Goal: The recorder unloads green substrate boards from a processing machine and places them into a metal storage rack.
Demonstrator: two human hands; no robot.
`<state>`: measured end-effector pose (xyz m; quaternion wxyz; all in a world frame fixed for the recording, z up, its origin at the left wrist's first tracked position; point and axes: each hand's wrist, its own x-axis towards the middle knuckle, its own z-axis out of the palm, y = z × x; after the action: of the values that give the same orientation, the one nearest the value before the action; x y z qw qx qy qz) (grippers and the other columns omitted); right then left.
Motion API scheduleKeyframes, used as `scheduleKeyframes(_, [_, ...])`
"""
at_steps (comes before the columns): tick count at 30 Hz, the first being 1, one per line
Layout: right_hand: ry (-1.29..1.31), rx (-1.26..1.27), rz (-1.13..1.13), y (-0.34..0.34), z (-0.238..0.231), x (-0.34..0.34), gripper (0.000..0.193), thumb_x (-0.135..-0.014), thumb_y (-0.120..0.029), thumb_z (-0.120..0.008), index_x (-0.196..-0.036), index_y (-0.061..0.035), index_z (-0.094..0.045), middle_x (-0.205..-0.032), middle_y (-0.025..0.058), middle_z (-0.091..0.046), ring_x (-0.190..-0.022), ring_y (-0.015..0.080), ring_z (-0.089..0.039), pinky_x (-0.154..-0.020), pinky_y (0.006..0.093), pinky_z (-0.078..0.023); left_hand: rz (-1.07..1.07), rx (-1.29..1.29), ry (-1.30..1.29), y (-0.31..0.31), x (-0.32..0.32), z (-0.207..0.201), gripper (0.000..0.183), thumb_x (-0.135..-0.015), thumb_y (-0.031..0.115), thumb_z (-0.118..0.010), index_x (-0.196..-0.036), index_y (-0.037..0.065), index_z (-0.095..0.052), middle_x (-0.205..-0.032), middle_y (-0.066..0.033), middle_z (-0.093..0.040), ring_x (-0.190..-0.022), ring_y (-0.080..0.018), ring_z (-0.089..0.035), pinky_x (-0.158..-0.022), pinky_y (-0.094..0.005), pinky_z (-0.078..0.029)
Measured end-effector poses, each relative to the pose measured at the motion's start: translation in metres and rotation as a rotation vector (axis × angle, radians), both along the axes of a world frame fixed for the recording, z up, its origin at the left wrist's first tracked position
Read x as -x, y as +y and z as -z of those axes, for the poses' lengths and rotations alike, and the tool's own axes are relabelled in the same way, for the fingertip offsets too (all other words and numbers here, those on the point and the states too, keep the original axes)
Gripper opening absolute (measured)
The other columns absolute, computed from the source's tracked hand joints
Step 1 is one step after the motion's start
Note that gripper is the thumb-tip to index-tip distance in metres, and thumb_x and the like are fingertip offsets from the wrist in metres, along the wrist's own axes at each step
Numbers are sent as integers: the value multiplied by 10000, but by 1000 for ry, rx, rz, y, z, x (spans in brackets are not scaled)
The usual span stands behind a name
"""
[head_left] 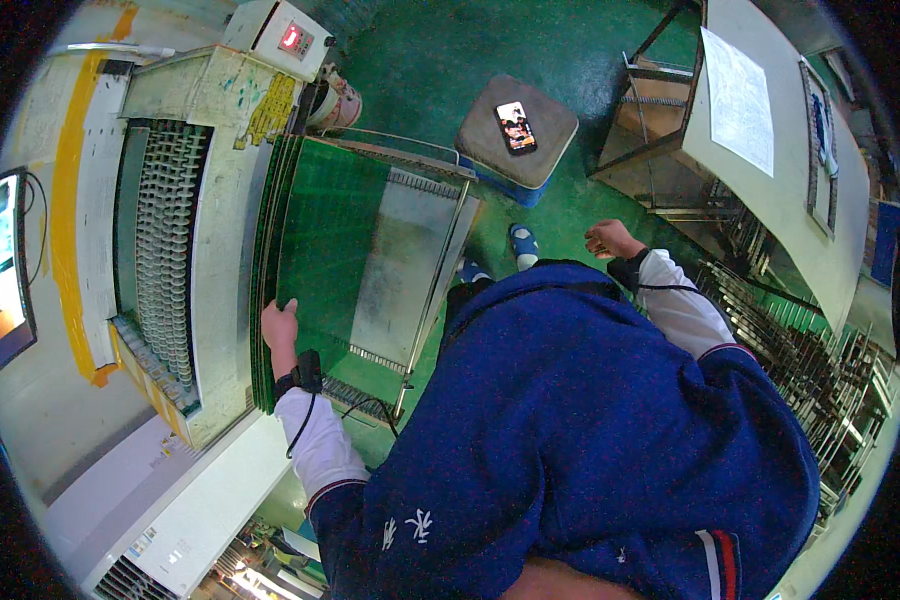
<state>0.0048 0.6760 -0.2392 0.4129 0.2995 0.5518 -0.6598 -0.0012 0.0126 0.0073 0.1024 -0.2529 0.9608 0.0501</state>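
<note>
Several thin green panels (325, 235) stand upright side by side in a metal rack (410, 275) with slotted bars, to my left. My left hand (281, 328) is closed at the near edge of these panels, thumb raised; its other fingers are partly hidden. My right hand (613, 240) hangs over the green floor, away from the rack, its fingers loosely curled and apart with nothing visible in them. Both wrists carry dark bands with cords.
Left of the panels is a machine with rows of rollers (165, 250) and a control box (280, 40). A padded stool (545, 110) holds a lit phone (515, 128). A bucket (338, 105) stands beyond the rack. Right are a white board (790, 130) and metal racks (820, 380).
</note>
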Motion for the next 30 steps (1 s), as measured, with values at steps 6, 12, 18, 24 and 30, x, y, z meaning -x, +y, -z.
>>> scheduleKeyframes(6, [27,-104,-166,0,12,1,260,-786,-231,-625,-989,-99,-531,-899,62,-644,-751,203,-627,-581,384,-532,1,-16,20,-3,-1,1,303,-746,276,-638,-961,63,-628,-880,-176,-630,-827,-353,-594,-709,-417,-458])
scheduleKeyframes(12, [130,13,-32,8,25,-8,176,-780,-184,-614,-901,-70,-555,-742,52,-623,-616,174,-602,-481,328,-495,19,-69,37,-7,2,6,312,-744,285,-638,-961,62,-627,-875,-180,-629,-826,-358,-594,-706,-421,-457])
scheduleKeyframes(18, [-14,-137,-22,-25,-40,10,87,-804,-119,-557,-834,-41,-532,-591,35,-519,-482,126,-504,-372,253,-387,-23,-35,6,-6,0,3,321,-747,292,-633,-973,64,-623,-894,-180,-629,-837,-360,-592,-714,-429,-453])
scheduleKeyframes(24, [45,-79,-35,-21,-27,7,81,-811,-119,-549,-795,-60,-496,-549,-2,-438,-458,90,-426,-365,240,-324,5,-45,5,-9,1,4,319,-749,287,-636,-967,55,-621,-892,-180,-629,-839,-359,-592,-714,-428,-454])
scheduleKeyframes(30, [17,-185,-68,-27,-35,11,99,-808,-140,-560,-848,-51,-544,-613,27,-529,-511,128,-517,-406,254,-407,-10,-25,12,-9,0,6,307,-746,276,-644,-957,54,-624,-860,-177,-632,-816,-354,-598,-698,-423,-460])
